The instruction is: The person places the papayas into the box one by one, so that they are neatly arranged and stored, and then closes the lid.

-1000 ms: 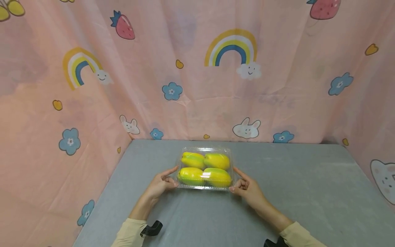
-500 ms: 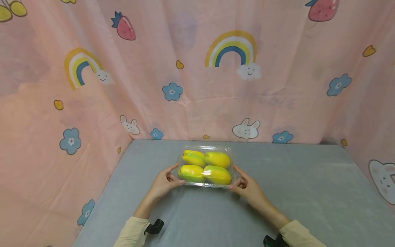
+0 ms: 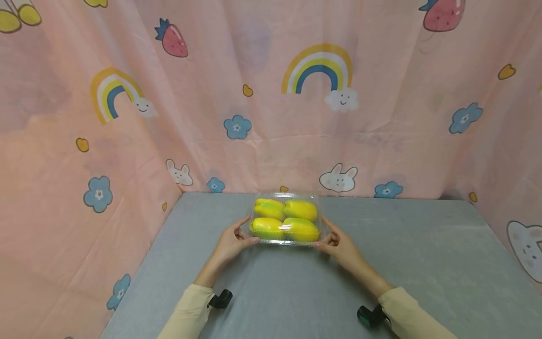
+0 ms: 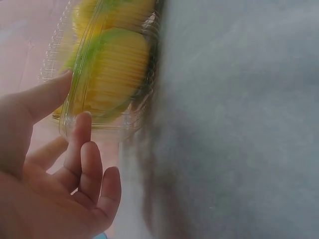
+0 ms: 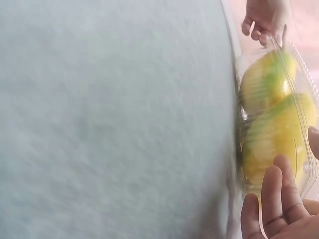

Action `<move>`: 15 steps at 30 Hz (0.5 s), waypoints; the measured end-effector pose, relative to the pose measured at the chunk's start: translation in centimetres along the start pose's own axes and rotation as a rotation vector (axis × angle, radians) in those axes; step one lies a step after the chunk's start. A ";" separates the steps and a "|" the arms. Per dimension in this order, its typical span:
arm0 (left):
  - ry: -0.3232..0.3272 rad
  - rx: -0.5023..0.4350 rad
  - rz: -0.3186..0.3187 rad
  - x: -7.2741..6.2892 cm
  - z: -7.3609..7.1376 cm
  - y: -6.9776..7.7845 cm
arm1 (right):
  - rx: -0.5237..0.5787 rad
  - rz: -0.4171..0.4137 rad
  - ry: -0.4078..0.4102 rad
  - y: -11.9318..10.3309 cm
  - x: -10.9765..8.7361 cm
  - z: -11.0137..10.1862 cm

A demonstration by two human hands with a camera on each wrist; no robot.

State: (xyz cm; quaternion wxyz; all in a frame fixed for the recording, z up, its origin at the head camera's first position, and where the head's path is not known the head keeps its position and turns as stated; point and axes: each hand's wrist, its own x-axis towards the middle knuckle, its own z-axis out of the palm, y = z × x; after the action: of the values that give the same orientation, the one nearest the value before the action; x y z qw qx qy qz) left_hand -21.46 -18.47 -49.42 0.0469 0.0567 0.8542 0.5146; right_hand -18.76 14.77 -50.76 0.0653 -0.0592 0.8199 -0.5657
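A clear plastic clamshell box (image 3: 288, 243) with its lid shut holds several yellow-green mangoes (image 3: 267, 228), laid in two rows. My left hand (image 3: 232, 241) grips the box's near left corner, thumb at the front edge and index finger along the side. At the near right corner, my right hand (image 3: 341, 245) holds it the same way. Both wrist views show fingertips against the clear wall, with a mango (image 4: 112, 69) behind it on the left and another mango (image 5: 276, 137) on the right. Whether the box touches the table or sits just above it, I cannot tell.
A grey cloth-covered table (image 3: 423, 263) spreads around the box. Behind it and along both sides hangs a pink curtain (image 3: 271, 155) printed with rainbows, flowers and rabbits. The box is close to the table's back edge.
Both hands have carried or slid the box away from me towards the back curtain, slightly to the right. The left thumb has shifted inward along the front edge. The head view has tilted slightly.
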 end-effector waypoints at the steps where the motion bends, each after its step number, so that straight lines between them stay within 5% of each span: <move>1: -0.002 0.003 0.001 0.2 0.0 0.0 | -0.008 0.003 0.002 0.0 0.2 -0.1; 15: -0.046 0.014 0.057 1.3 -0.6 0.0 | -0.033 -0.053 -0.038 0.0 1.2 -1.0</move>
State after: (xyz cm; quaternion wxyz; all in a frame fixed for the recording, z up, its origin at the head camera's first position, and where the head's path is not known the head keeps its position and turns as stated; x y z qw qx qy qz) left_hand -22.82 -18.78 -49.20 0.0512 0.0932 0.8547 0.5082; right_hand -20.16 15.50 -50.42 0.0650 -0.0927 0.8258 -0.5525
